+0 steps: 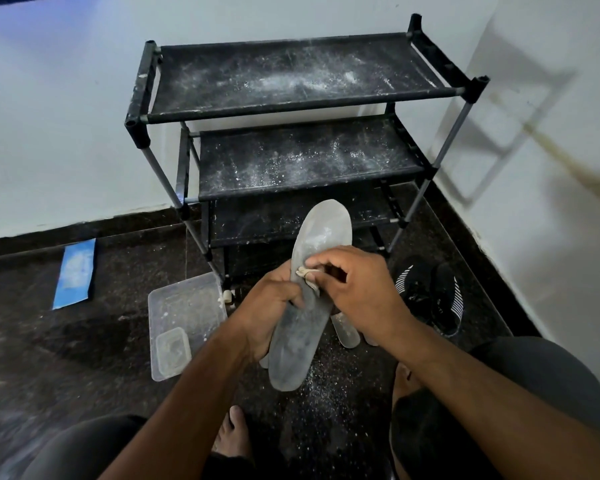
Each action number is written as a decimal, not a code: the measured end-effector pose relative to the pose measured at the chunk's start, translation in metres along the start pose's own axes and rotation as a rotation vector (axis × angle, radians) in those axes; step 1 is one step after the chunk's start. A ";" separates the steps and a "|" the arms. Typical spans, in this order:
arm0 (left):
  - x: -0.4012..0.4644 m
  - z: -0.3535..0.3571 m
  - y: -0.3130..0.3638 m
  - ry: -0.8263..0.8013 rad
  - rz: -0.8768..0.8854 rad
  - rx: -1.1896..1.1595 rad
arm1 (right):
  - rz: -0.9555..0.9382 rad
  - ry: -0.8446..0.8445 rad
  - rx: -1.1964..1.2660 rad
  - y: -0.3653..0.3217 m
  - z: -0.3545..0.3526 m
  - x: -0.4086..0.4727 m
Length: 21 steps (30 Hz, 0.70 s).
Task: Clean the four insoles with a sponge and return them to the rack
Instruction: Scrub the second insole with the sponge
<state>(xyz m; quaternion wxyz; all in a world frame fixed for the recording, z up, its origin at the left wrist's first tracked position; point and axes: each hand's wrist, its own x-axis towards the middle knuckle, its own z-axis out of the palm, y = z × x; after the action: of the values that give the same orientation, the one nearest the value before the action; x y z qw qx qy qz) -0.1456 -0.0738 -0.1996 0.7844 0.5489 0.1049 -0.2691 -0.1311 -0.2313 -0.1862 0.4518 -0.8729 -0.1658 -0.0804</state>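
Observation:
A dusty grey insole [312, 306] is held upright in front of me, toe end up. My left hand [274, 303] grips it around the middle from the left. My right hand [357, 289] presses a small pale sponge [307, 273] against the insole's face, fingers closed on it. Other insoles [347, 329] lie on the floor beneath my right hand, mostly hidden. The black rack [291, 109] stands behind against the wall, its fabric shelves speckled with white powder and bare.
A clear plastic tray [177, 306] with a smaller container [172, 351] in it sits on the dark floor at left. A pair of black shoes [430, 292] lies to the right. A blue strip [75, 273] leans at the wall. My bare feet and knees are below.

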 end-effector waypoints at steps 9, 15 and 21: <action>-0.001 0.001 0.000 -0.073 0.064 0.043 | -0.109 0.016 -0.190 0.009 0.006 -0.002; -0.001 0.000 0.002 -0.044 0.049 0.100 | -0.107 0.089 -0.107 0.014 0.007 0.000; -0.001 0.000 0.000 -0.053 0.019 0.061 | -0.286 -0.087 -0.233 0.009 0.018 -0.011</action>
<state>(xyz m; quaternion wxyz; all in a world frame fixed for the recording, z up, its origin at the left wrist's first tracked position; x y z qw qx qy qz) -0.1464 -0.0733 -0.1996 0.7723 0.5662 0.0707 -0.2793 -0.1384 -0.2234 -0.2069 0.3243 -0.8895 -0.2970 -0.1246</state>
